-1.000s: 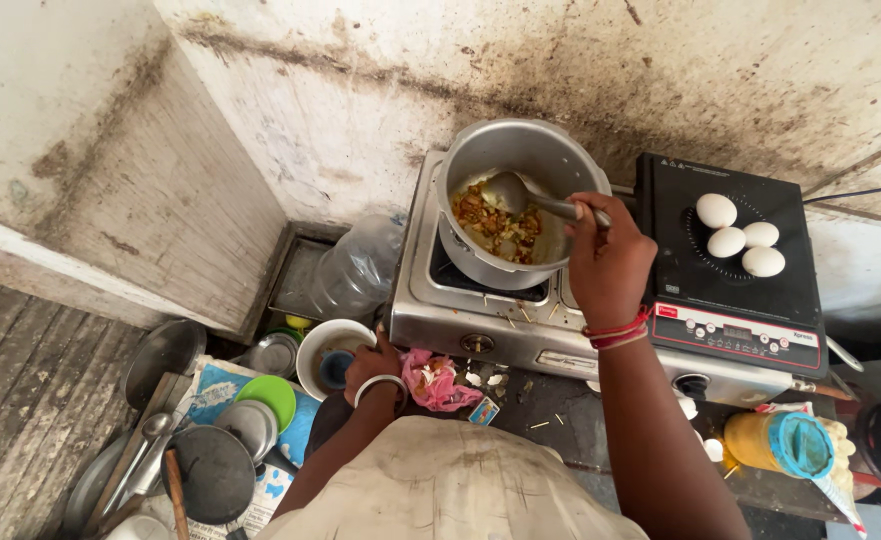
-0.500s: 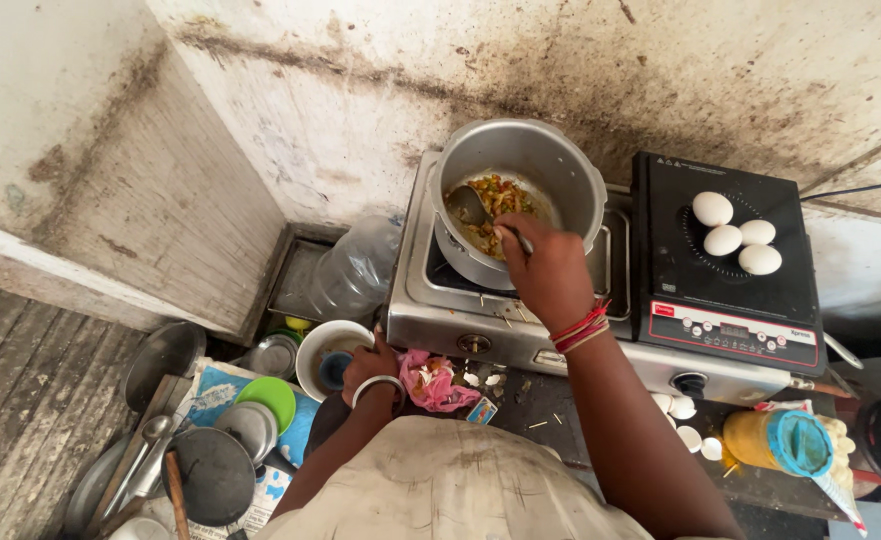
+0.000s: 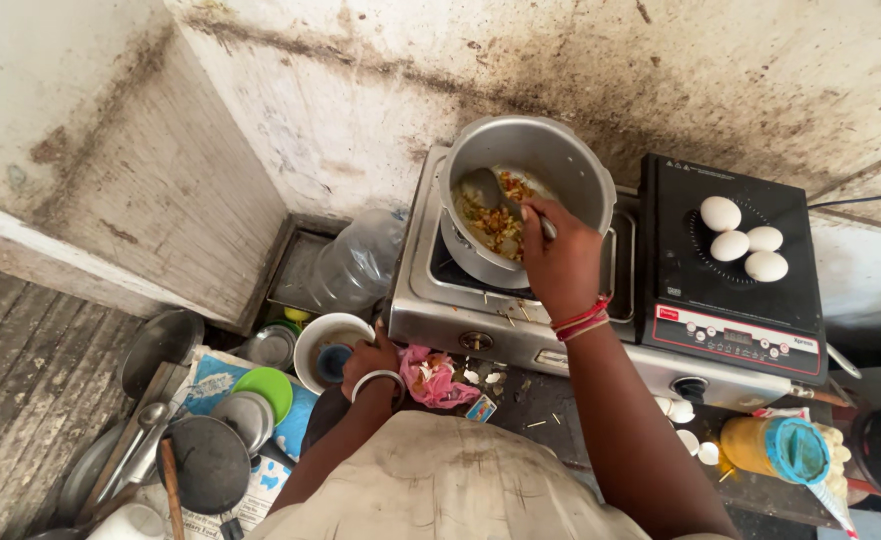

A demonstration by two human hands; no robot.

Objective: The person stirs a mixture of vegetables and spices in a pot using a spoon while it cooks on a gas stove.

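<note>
Against a stained plaster wall [image 3: 380, 90], you stand over a steel two-burner gas stove [image 3: 520, 310] with a black flat-topped induction cooker [image 3: 730, 290] just beside it, four white eggs [image 3: 742, 240] resting on its glass. On the stove sits a deep, round aluminium cooking pot [image 3: 535, 165], tilted slightly toward you, holding chopped, orange-flecked food [image 3: 495, 215]; the pot likely handles stiff, fairly light and hot, best steadied at the rim, not the wall. Your right hand [image 3: 558, 262], red bangles at the wrist, is inside the pot's mouth, fingers wrapped tight on the handle of a steel ladle [image 3: 482, 188] whose bowl lies in the food; the ladle is rigid, probably slick, and is best gripped well back on its shaft. Your left hand [image 3: 368, 358] rests low at the counter edge beside a white round bowl [image 3: 328, 345]; whether its fingers are curled or spread cannot be told. A crumpled pink cloth [image 3: 432, 378] lies near it. The burner under the pot is hidden, and your forearm covers most of the ladle's handle.
</note>
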